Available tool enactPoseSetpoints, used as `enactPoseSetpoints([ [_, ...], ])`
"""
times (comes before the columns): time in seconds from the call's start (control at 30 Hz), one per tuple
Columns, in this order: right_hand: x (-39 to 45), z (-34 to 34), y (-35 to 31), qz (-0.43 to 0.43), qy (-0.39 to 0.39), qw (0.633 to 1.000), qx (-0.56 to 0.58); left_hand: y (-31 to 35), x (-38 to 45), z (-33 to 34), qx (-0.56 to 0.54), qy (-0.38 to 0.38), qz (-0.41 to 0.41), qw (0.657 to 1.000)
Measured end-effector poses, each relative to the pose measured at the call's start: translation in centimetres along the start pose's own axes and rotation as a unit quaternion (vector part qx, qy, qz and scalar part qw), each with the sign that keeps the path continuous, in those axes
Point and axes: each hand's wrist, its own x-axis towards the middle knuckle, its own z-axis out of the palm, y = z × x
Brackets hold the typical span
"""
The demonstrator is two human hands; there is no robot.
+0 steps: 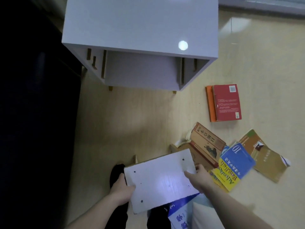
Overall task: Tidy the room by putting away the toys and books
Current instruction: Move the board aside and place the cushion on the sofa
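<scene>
Blue-white book [179,214] cut off at btm edge; left side of room all dark.

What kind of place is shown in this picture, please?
Probably a room in a home, perhaps a bedroom or study. A small white cabinet stands on a pale wooden floor, books lie scattered on it, and both hands hold a white drawer.

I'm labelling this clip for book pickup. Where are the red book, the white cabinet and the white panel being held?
red book [227,103]: head view, middle of its red back cover.
white cabinet [140,23]: head view, bare glossy top.
white panel [158,180]: head view, middle of its face, between both hands.
</scene>
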Motion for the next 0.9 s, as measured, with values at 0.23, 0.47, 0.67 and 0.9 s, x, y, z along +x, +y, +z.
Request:
enactPoseSetpoints([
  [0.23,-1.1,1.3,-2.6,-0.016,-0.021,0.997,0.079,3.0,0.2,-7.0,0.026,0.104,0.042,0.993],
  [0.47,-0.5,2.0,-9.1,-0.035,-0.016,0.992,0.118,7.8,1.4,-12.8,0.058,0.146,0.057,0.986],
  [0.67,0.2,2.6,-11.2,-0.019,-0.031,0.995,0.088,8.5,1.8,-13.9,0.104,0.125,0.086,0.983],
  [0.9,-0.6,3.5,-9.7,0.017,-0.066,0.996,0.062,7.4,2.1,-13.4,0.125,0.081,0.071,0.986],
])
